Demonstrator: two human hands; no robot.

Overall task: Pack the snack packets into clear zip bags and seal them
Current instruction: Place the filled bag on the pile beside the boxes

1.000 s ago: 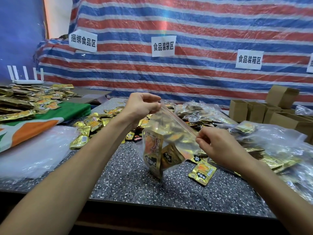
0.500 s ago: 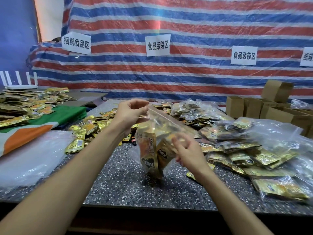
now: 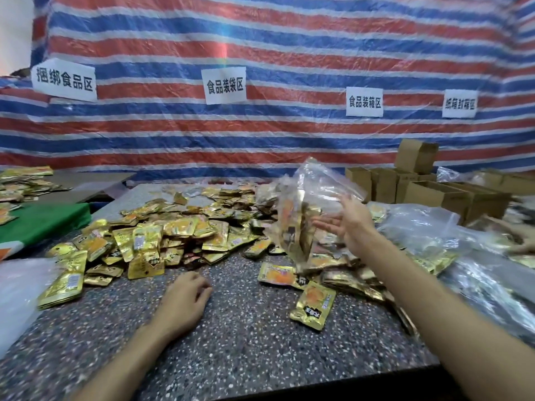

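Lower centre: the left hand is lying loosely curled on the bench, holding nothing. Centre right: the right hand is spreading its fingers beside the upright zip bag, not gripping it. Risk: unsupported, the bag may topple onto the loose packets; a half-closed zip would spill.

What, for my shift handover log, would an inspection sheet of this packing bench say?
Surface: speckled grey stone tabletop.
Job's things: clear zip bag holding packets, upright and blurred; loose gold foil snack packets heaped behind.
Clutter: filled clear bags, brown cardboard boxes, green cloth.
Hands: left hand rests on tabletop, empty; right hand open beside the upright bag.
Cables: nothing seen.
Surroundings: red-blue striped tarp with white paper signs.
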